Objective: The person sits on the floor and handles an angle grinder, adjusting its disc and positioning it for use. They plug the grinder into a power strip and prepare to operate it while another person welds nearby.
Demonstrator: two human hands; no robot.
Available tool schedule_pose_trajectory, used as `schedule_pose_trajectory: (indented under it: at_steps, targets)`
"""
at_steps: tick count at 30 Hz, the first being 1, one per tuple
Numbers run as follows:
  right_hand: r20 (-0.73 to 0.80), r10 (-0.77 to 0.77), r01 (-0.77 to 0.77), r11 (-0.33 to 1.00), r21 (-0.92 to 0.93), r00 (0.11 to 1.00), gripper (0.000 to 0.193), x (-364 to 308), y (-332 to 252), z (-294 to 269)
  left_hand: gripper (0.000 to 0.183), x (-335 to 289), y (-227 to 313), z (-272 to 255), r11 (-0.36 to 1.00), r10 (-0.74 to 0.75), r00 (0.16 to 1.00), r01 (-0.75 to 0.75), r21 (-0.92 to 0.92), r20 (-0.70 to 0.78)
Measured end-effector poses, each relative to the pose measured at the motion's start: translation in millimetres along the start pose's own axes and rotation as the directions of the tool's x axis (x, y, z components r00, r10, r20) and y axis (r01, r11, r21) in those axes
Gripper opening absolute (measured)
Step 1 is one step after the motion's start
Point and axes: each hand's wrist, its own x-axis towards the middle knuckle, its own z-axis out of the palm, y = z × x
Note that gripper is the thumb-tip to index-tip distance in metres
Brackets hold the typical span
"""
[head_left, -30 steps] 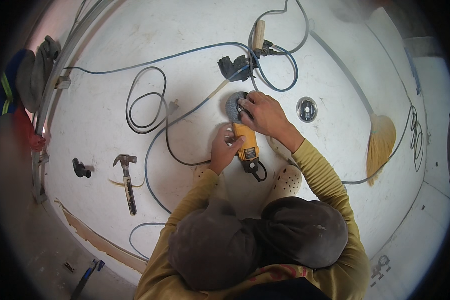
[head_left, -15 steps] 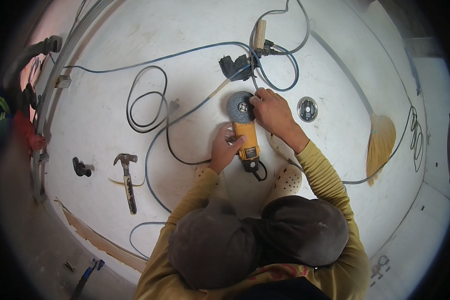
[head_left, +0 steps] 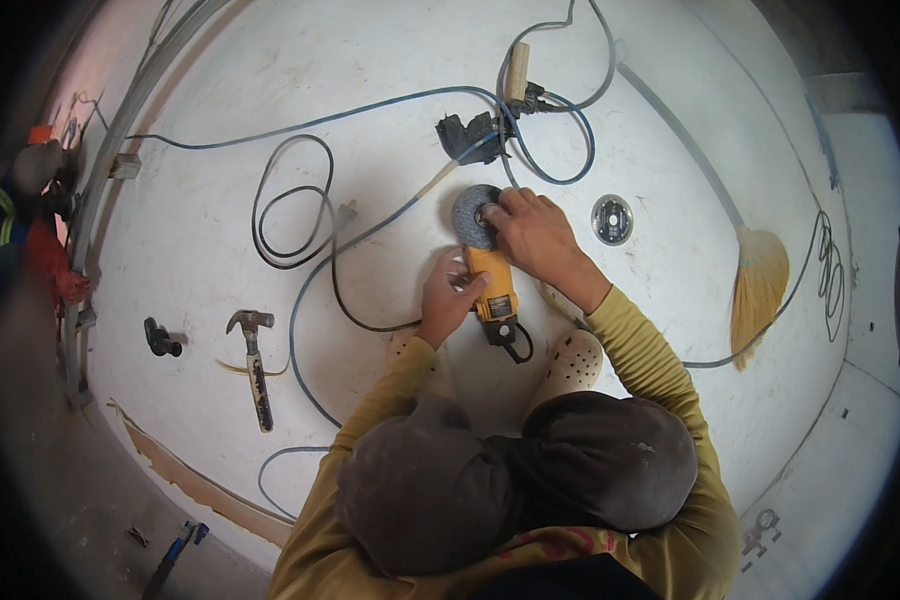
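A yellow angle grinder [head_left: 493, 287] lies on the white floor in front of my shoes, its disc end pointing away from me. My left hand [head_left: 450, 301] is closed around the grinder's body from the left, thumb on top. A grey grinding disc [head_left: 469, 222] is mounted on the tool, face up. My right hand [head_left: 542, 236] comes over the disc from the right, its fingers pinched on the nut at the disc's centre; the fingers partly cover the nut. To the right of that hand, a loose dark round cutting disc [head_left: 612, 220] lies flat.
A claw hammer [head_left: 256, 372] and a black side handle [head_left: 162, 337] lie at left. Cables loop over the floor by an extension socket with a wooden block [head_left: 517, 72]. A broom [head_left: 760, 290] lies at right. A metal rail [head_left: 98, 215] and a co-worker [head_left: 45, 240] are at far left.
My right fingers have moved from the disc's right rim to its centre. My left hand keeps its hold on the grinder. The co-worker at the far left has shifted.
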Motion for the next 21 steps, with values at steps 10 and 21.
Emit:
schedule_pose_trajectory:
  at_steps: [10, 21]
  targets:
    - [-0.094, -0.019, 0.009, 0.995, -0.099, 0.995, 0.039, -5, 3, 9, 0.063, 0, -2, 0, 1.0, 0.029, 1.0, -0.029, -0.002, 0.008]
    - [0.088, 0.473, -0.427, 0.68, 0.596, 0.877, 0.109, -69, -38, 60, 0.05, 14, -13, 0, 0.99, 0.1, 0.992, -0.107, -0.094, -0.077]
